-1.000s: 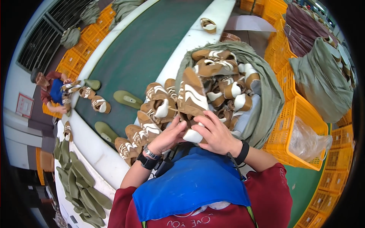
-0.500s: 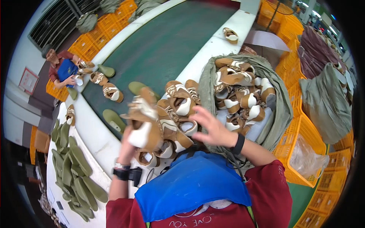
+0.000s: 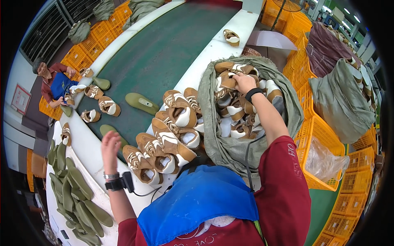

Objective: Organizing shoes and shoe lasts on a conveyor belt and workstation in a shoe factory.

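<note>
My right hand (image 3: pixel 245 83) reaches into a grey-green woven sack (image 3: pixel 211 139) full of brown and white sneakers. Its fingers are closed on a sneaker (image 3: pixel 225 84) near the top of the heap. Off to the left, my left hand (image 3: pixel 111 148) is raised, fingers apart and nothing in it. Between my hands, several brown and white laced sneakers stand in a cluster along the belt's near edge, among them one sneaker (image 3: pixel 180 107) at the back and another (image 3: pixel 140 165) nearest my left hand. A green shoe last (image 3: pixel 110 132) lies just beyond that hand, partly hidden.
The green belt (image 3: pixel 172 53) runs away between white edges, with another green last (image 3: pixel 141 103) on it. A heap of lasts (image 3: pixel 82 188) covers the left table. A co-worker (image 3: pixel 57 82) handles shoes at far left. Yellow crates (image 3: pixel 320 164) stand at right, one holding clear plastic.
The sneaker that blurred in my left hand is out of it, and that hand has moved left. My right hand has gone into the sack and taken hold of a sneaker.
</note>
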A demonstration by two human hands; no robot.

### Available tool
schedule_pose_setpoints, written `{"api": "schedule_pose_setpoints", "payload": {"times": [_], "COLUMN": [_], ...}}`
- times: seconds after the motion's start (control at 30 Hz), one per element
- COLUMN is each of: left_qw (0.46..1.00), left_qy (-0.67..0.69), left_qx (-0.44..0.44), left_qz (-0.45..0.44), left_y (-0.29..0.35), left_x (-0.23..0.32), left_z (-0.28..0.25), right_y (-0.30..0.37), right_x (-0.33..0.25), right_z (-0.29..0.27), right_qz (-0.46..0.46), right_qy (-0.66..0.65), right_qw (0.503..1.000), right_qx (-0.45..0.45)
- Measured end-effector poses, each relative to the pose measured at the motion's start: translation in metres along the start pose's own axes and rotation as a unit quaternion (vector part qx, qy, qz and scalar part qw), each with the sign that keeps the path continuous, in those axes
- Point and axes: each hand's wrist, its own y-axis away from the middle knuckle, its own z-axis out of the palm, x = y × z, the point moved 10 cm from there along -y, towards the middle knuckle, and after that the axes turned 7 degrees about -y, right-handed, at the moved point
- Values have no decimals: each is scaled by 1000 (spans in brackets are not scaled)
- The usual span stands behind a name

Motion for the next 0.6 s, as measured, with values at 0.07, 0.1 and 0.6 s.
{"api": "schedule_pose_setpoints", "payload": {"times": [0.07, 0.1, 0.6], "left_qw": [999, 996, 933], "left_qy": [-11, -47, 176], "left_qx": [-47, -75, -314], "left_qz": [1, 15, -17], "left_y": [19, 30, 112], "left_x": [4, 9, 63], "left_z": [47, 66, 193], "right_y": [8, 17, 84], "right_x": [-15, -27, -155], "right_z": [-51, -93, -125], "right_qz": [-20, -5, 59], "right_qy": [-49, -126, -727], "right_qw": [991, 974, 679], "right_qx": [120, 187, 85]}}
